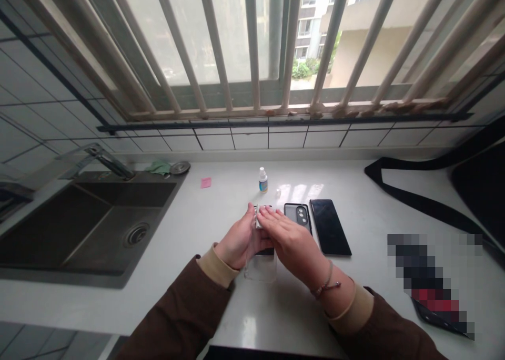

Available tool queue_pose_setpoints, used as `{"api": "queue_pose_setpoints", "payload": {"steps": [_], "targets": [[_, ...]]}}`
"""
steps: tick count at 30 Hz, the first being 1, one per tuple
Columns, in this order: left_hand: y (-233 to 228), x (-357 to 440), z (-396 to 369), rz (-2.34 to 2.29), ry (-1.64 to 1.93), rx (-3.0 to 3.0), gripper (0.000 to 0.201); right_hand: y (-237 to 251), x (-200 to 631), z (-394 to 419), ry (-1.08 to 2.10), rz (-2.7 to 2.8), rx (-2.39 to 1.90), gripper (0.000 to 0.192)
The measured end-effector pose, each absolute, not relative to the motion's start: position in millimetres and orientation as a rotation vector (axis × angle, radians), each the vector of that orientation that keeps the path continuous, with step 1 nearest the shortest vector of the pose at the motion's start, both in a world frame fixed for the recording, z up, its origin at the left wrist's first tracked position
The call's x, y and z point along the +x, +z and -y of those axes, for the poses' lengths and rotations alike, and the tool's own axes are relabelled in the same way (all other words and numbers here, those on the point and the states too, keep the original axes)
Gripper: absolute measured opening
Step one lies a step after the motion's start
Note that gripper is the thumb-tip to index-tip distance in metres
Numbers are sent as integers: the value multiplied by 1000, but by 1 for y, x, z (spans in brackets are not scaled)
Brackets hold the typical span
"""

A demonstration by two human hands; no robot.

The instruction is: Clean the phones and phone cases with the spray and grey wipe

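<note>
The countertop was smooth, pale and semi-glossy, reflecting window light. Left of it, the sink showed dark matt metal, with a brushed metal tap above. On the countertop, the phone presented a glossy black glass face; the phone case beside it was matt black plastic. The clear case under the left hand and right hand was transparent glossy plastic. The small bottle was white plastic. Behind the countertop, the wall tiles were glazed.

Brown sleeves, tan cuffs, wrist bracelet
</note>
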State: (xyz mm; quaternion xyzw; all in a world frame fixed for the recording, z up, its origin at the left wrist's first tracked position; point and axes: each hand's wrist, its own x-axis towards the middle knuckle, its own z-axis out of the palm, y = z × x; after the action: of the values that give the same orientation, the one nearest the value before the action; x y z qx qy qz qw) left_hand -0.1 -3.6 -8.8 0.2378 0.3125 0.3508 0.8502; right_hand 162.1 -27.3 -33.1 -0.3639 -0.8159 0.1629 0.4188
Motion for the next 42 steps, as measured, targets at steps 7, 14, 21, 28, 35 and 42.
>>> {"api": "queue_pose_setpoints", "payload": {"steps": [7,14,21,28,35,42], "targets": [[-3,-7,-6,-823,930,333,71,-23,158,37,337,2221,-747,56],[1,-19,-15,-909,1089,250,70,-16,154,49,383,2289,-557,44],[5,-26,-18,-886,1139,209,66,1,158,56,834,2105,-534,42],[6,-22,-12,-705,824,330,73,-11,165,38,1157,1100,-866,35],[1,-16,-3,-600,622,527,80,-8,175,33,519,1515,-1094,40],[-3,-1,8,-647,695,439,75,-24,158,37,234,2106,-851,55]]}}
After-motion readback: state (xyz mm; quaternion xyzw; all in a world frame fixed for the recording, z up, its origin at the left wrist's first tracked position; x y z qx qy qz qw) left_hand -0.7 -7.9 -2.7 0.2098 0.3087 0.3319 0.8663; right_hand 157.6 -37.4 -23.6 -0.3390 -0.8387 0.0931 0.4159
